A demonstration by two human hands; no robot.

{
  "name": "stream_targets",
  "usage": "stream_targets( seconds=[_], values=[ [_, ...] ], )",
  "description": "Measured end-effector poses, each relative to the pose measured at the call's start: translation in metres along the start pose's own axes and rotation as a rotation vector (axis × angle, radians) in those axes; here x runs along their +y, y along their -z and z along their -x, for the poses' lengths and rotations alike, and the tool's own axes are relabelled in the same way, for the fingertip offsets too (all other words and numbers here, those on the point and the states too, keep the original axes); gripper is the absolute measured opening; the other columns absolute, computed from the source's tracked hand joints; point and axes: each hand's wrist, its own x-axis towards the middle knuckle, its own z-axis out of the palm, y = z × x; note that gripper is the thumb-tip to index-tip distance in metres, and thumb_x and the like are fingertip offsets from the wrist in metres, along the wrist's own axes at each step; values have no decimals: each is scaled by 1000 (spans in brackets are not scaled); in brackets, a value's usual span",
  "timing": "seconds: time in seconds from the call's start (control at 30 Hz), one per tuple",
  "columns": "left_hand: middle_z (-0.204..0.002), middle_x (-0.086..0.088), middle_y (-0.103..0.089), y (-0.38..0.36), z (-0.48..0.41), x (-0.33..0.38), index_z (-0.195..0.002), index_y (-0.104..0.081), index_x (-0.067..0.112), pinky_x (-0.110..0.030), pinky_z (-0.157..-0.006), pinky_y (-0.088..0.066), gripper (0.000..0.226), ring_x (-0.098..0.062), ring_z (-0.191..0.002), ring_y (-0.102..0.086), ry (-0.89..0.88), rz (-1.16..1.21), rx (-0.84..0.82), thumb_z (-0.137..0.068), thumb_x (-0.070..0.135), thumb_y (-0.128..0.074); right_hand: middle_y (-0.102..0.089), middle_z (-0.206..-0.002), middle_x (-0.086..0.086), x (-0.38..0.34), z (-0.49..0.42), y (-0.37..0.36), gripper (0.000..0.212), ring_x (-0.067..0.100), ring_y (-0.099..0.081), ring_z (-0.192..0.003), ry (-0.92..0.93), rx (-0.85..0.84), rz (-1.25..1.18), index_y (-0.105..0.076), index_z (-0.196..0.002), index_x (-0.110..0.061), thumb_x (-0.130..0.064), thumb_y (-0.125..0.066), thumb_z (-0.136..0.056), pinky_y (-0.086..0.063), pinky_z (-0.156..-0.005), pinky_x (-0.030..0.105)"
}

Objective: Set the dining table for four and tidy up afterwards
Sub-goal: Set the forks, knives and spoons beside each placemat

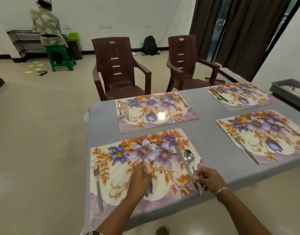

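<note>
The cutlery-laying step is on the near placemat (pixel 112 189), lower centre of the frame. A steel fork (pixel 96 177) lies at its left edge. The left hand (pixel 139 177) presses the mat's middle, its fingers seemingly straight and together, though blurred. Further right, the knife (pixel 179 155) and shiny spoon (pixel 188 157) lie side by side. The right hand (pixel 207 180) pinches the spoon's handle. The next move is probably to square it beside the knife, then release.
</note>
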Motion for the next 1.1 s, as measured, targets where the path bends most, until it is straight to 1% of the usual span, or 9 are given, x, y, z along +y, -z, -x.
stream_targets(
  seconds=[0.07,0.2,0.4,0.5,0.7,0.77,0.87,1.03,1.1],
  values=[
    [-128,5,-47,-17,-17,9,-129,-41,16,-23,-95,-36,40,-14,-121,-45,14,69,-44,-92,11,-55,-57,-65,10,3,-20,9,10,19,-54,-59,-12,26,52,-61,-75,-5,3,-64,-80,-46,-50,26],
    [-106,-5,-60,-56,-53,27,-110,-48,16,-34,-82,-49,27,-23,-95,-59,81,95,-92,-87,7,-59,-63,-74,8,8,-53,21,6,16,-57,-63,-18,7,215,-62,-81,-9,-5,-66,-81,-44,-53,15],
    [-129,-10,-53,-92,-74,34,-132,-45,6,-36,-102,-37,57,-27,-122,-47,-30,-102,-116,-82,17,-69,-62,-79,0,8,-77,16,11,15,-58,-77,-12,-36,287,-61,-82,-17,-13,-71,-79,-44,-71,21],
    [-148,-6,-36,-102,-76,37,-143,-31,9,-39,-114,-20,72,-25,-138,-31,-87,-230,-187,-84,28,-67,-62,-80,1,10,-80,15,12,16,-59,-78,0,-47,333,-61,-86,-17,-18,-71,-79,-45,-72,22],
    [-159,0,4,-115,-73,42,-150,-5,21,-37,-116,7,89,-18,-147,4,-156,-635,-307,-85,51,-58,-50,-131,-2,19,-85,18,49,17,-53,-113,407,-46,650,-53,-126,-23,-26,-67,-79,-46,-86,24],
    [-159,1,6,-115,-73,42,-150,-6,23,-37,-116,8,88,-17,-147,7,-178,-682,-295,-84,56,-55,-58,-127,1,18,-88,18,66,21,-59,-111,579,-124,724,-57,-122,-21,-35,-78,-61,-52,-79,29],
    [-159,2,6,-113,-72,43,-150,-7,23,-35,-115,10,88,-17,-147,7,-165,-715,-307,-84,56,-55,-69,-109,-5,17,-91,16,79,12,-68,-93,628,-222,864,-68,-106,-24,-52,-84,-34,-55,-64,23],
    [-159,4,5,-117,-68,53,-151,-4,23,-43,-115,11,85,-19,-147,7,-128,-778,-330,-87,51,-53,-70,-106,-8,24,-96,30,68,7,-68,-91,679,-281,881,-69,-105,-27,-56,-68,-44,-53,-71,22],
    [-159,4,5,-124,-68,61,-151,-5,23,-45,-114,13,83,-19,-147,7,-110,-758,-329,-88,49,-53,-67,-115,-3,27,-97,40,70,12,-66,-101,670,-272,873,-66,-113,-23,-51,-73,-51,-52,-80,27]
  ],
)
